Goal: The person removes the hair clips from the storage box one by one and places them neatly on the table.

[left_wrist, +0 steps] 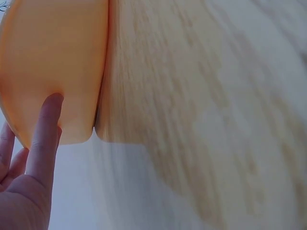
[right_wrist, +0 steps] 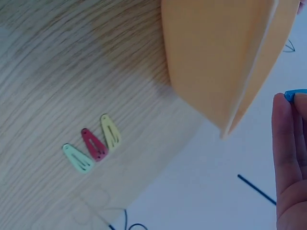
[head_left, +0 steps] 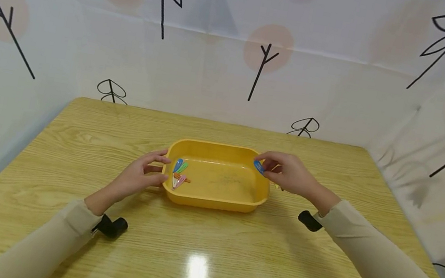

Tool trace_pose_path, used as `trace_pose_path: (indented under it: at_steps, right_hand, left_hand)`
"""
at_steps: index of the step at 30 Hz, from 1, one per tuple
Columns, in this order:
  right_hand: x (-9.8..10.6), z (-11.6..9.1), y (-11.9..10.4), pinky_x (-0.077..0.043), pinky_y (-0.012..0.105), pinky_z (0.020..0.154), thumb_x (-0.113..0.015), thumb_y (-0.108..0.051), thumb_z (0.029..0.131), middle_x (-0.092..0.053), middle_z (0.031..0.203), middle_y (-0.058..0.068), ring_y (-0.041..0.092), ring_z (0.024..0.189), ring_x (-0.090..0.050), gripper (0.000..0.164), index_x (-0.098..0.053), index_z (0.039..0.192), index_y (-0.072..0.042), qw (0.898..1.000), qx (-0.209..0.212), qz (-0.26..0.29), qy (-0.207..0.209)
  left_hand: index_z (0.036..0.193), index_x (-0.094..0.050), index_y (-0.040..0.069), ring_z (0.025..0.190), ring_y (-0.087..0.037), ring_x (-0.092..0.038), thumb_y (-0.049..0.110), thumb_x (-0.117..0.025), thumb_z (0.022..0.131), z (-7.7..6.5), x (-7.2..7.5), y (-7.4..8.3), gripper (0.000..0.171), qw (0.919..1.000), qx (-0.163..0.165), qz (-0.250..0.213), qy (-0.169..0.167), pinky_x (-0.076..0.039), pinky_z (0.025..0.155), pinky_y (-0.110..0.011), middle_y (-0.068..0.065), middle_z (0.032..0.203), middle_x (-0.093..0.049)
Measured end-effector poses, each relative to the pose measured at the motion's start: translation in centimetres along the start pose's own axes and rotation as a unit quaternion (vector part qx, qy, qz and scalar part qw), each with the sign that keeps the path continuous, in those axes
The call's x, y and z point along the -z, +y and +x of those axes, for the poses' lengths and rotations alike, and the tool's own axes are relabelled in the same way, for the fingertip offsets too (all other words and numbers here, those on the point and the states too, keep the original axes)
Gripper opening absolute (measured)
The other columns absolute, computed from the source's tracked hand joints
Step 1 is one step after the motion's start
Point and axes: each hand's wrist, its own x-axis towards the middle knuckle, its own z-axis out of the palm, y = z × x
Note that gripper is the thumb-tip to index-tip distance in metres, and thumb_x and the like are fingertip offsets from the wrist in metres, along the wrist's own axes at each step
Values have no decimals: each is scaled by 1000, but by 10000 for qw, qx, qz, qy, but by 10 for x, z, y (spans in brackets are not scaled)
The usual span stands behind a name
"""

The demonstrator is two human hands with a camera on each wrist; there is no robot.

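A yellow plastic basin (head_left: 211, 204) stands on the table. My left hand (head_left: 146, 169) grips its left end, fingertips at the rim; in the left wrist view one finger (left_wrist: 45, 129) presses on the outer wall. Over the basin's right end, my right hand (head_left: 290, 173) pinches a blue snap hair clip (head_left: 259, 166) between thumb and fingertips. Inside the basin, at the left, lie several hair clips: a blue one (head_left: 178, 165), a green one (head_left: 182, 168), plus orange, white and pink ones in a cluster.
Right of the basin, in the right wrist view, a mint green clip (right_wrist: 77, 158), a dark red clip (right_wrist: 94, 144) and a yellow clip (right_wrist: 111, 132) lie side by side on the wooden table (head_left: 167, 248). A patterned cloth (head_left: 216, 73) hangs behind the table.
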Motion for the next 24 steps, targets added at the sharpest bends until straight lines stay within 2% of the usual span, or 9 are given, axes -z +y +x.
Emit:
trace_pose_path:
  at_steps: [4, 6, 9, 12, 15, 21, 24]
  right_hand:
    - [3, -6, 3, -51, 29, 46, -64, 7, 82, -61, 85, 8, 19, 69, -59, 32, -62, 114, -2, 9994, -258, 217, 79]
    - [5, -8, 6, -51, 30, 45, -63, 6, 83, -61, 85, 9, 19, 65, -58, 33, -61, 115, -1, 9989, -352, 278, 109]
    - [7, -12, 11, -53, 30, 53, -61, 6, 85, -60, 85, 10, 19, 61, -58, 32, -60, 116, 1, 9980, -479, 362, 204]
    - [9, -17, 16, -54, 27, 64, -61, 5, 86, -61, 85, 9, 18, 66, -60, 31, -60, 117, 0, 9971, -585, 332, 359]
    - [12, -21, 20, -53, 26, 69, -61, 2, 87, -63, 87, 10, 19, 74, -60, 31, -59, 117, 0, 9956, -720, 336, 495]
    - [14, -32, 29, -51, 21, 67, -64, -1, 87, -62, 90, 11, 23, 81, -59, 32, -58, 118, 2, 9919, -979, 336, 738]
    - [13, -37, 35, -51, 22, 65, -64, -2, 87, -61, 89, 11, 23, 80, -59, 31, -59, 118, 1, 9891, -1162, 386, 821]
  left_hand:
    - [127, -48, -5, 121, -38, -43, 15, -67, 88, 0, 0, 0, 48, 10000, 1, 43, 14, -54, 80, -39, -6, 149, -26]
    - [127, -48, -5, 121, -38, -44, 15, -66, 88, 0, 0, 0, 47, 10000, -2, 62, 25, -54, 80, -39, -6, 149, -27]
    - [127, -48, -5, 121, -38, -44, 14, -66, 88, 0, 1, -1, 47, 10000, 1, 81, 44, -54, 80, -39, -6, 149, -27]
    - [128, -47, -4, 120, -38, -44, 12, -66, 88, 1, 1, -1, 46, 10000, 6, 75, 60, -54, 79, -38, -8, 147, -29]
    - [128, -47, -4, 120, -38, -44, 11, -65, 88, 1, 0, -1, 47, 10000, 27, 56, 61, -54, 79, -37, -8, 146, -30]
    - [128, -47, -4, 121, -38, -44, 10, -65, 88, 1, -1, 0, 46, 9999, 54, 68, 76, -54, 78, -35, -9, 146, -31]
    - [129, -46, -4, 120, -38, -44, 8, -64, 89, 1, -1, 1, 45, 9999, 41, 75, 90, -54, 78, -36, -10, 144, -33]
